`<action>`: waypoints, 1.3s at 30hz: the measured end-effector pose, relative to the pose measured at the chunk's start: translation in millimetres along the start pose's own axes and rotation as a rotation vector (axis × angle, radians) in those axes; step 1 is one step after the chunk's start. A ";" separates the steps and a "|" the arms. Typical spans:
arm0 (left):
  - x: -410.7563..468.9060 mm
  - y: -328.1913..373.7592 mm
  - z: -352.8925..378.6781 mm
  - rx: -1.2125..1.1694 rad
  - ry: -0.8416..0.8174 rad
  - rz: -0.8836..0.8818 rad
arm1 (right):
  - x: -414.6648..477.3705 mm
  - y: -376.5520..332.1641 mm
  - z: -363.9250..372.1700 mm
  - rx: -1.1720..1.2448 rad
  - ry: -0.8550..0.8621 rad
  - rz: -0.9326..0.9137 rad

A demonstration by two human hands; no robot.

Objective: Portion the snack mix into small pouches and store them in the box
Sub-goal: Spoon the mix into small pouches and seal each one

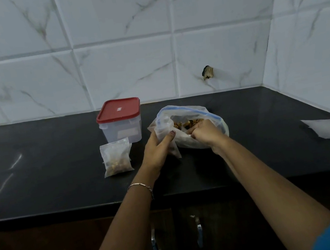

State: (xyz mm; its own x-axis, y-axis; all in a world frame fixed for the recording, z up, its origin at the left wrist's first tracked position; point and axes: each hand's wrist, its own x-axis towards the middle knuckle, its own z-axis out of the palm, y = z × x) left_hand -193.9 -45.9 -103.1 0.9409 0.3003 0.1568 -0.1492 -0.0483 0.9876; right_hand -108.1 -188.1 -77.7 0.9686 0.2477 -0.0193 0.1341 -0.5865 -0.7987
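Black desk (pixel 40 187) under marble tiles: left hand (pixel 159 147) fingers grip a small pouch (pixel 173 149); right hand (pixel 202 133) fingers, closed, scoop inside the snack-mix bag (pixel 192 114). Hold the pouch mouth close to avoid spills.

right hand (pixel 203 132) fingertips buried in snack bag (pixel 199 117), box (pixel 121 123) contents unclear

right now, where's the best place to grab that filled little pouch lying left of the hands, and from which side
Probably the empty top strip of the filled pouch, pinched from above on the side nearest the red-lidded box. The pouch lies flat on the counter with the mix settled toward the near end, so the far strip looks thin, flat and easiest to pinch.
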 end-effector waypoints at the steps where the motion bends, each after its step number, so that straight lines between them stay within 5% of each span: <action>1: -0.1 0.0 0.0 0.000 -0.006 -0.003 | 0.0 -2.6 1.5 0.020 0.002 0.016; 14: -2.2 0.9 1.1 0.007 0.025 0.036 | -13.9 -14.6 1.5 0.667 -0.018 0.268; 39: -9.1 7.8 2.6 0.268 0.070 0.064 | -69.2 -54.4 -41.0 0.518 -0.035 0.032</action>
State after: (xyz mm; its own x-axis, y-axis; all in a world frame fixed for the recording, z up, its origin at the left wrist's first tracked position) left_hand -202.8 -51.4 -96.9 0.9076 0.3526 0.2277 -0.1131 -0.3170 0.9416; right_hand -173.8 -204.9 -8.3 0.9619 0.2664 -0.0611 -0.0249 -0.1372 -0.9902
